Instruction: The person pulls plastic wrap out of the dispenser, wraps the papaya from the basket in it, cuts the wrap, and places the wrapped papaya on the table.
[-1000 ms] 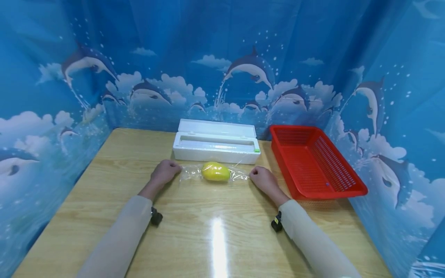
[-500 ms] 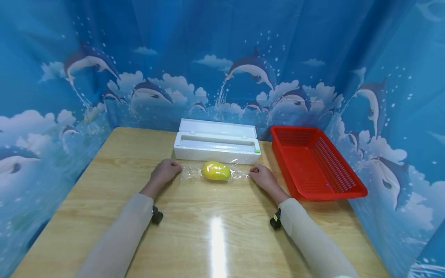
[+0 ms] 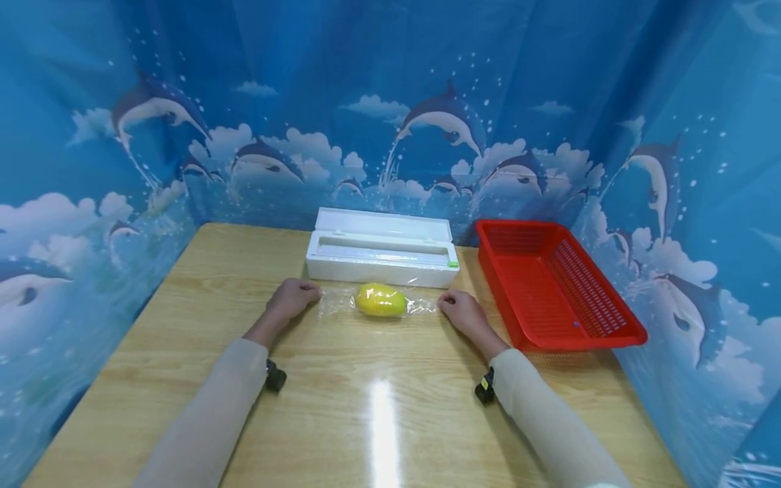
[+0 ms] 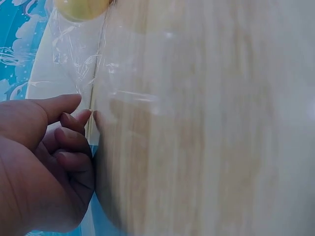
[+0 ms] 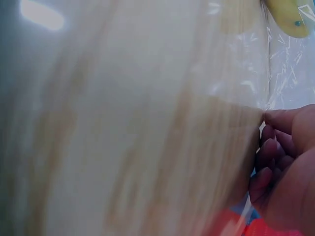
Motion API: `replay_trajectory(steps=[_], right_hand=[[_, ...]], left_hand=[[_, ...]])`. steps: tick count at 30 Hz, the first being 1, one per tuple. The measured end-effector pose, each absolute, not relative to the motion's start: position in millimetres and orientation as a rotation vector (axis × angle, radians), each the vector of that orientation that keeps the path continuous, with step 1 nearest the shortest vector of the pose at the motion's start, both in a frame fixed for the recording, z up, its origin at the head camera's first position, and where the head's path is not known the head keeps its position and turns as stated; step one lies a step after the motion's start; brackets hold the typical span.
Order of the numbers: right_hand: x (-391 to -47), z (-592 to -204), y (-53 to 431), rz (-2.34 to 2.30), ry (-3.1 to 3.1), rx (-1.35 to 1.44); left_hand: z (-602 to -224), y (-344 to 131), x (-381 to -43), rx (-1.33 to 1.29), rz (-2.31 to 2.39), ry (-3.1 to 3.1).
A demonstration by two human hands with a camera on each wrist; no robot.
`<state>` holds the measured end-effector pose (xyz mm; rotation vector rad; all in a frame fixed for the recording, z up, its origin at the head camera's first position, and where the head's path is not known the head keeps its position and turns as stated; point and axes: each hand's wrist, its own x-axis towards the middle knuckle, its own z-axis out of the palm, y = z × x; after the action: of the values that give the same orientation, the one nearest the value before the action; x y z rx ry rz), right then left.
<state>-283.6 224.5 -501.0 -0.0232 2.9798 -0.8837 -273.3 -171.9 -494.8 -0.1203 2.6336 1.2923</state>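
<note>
A smooth yellow mango-shaped fruit (image 3: 381,300) lies on the table, wrapped in clear plastic film (image 3: 337,301) that stretches out flat to both sides. My left hand (image 3: 291,299) is at the film's left end, fingers curled, thumb and forefinger at its edge. In the left wrist view, a small gap shows between that thumb (image 4: 64,105) and the fingertips, and the film there is hard to see. At the opposite end, my right hand (image 3: 464,313) pinches the film between thumb and forefinger. The right wrist view shows this pinch, with the fruit (image 5: 291,17) at the top corner.
Just behind the fruit stands a long white box (image 3: 383,272), its lid raised, with a green piece at its right end. A red plastic basket (image 3: 518,308) sits to the right, close to my right hand. Blue dolphin-print curtains (image 3: 366,81) surround the wooden table (image 3: 305,407).
Both hands stay almost in place at the film's ends. The fruit turns very slightly, and the view shifts a little.
</note>
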Motion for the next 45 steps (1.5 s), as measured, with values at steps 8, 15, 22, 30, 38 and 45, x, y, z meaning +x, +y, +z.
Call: replay_trajectory(steps=[8,15,22,30,38,45], right_hand=[[-283.2,-497.1,223.1,-0.741,3.03,-0.094],[-279.9,-494.6,226.7,-0.724,3.03,-0.144],[-267.8,-474.2,226.5,-0.793,3.074,-0.111],[-245.0,-451.3,195.3,-0.907,3.194,-0.591],[-243.9,-465.6,169.0,-0.93,2.99,-0.768],[-246.4,-476.3,163.0,-0.908,2.915,-0.725]], left_hand=[[-493.8,-172.9,-275.7,-0.096,1.315,2.638],[-495.5,-173.5,-273.4,-0.015,1.375,2.622],[-482.2,-183.4,-259.8,-0.065,1.459,2.649],[-451.4,-144.8,-230.1,0.277,1.512,2.942],[-466.4,-89.4,-235.0,0.774,1.246,2.994],[-478.8,-87.6,-246.2,0.698,1.255,2.881]])
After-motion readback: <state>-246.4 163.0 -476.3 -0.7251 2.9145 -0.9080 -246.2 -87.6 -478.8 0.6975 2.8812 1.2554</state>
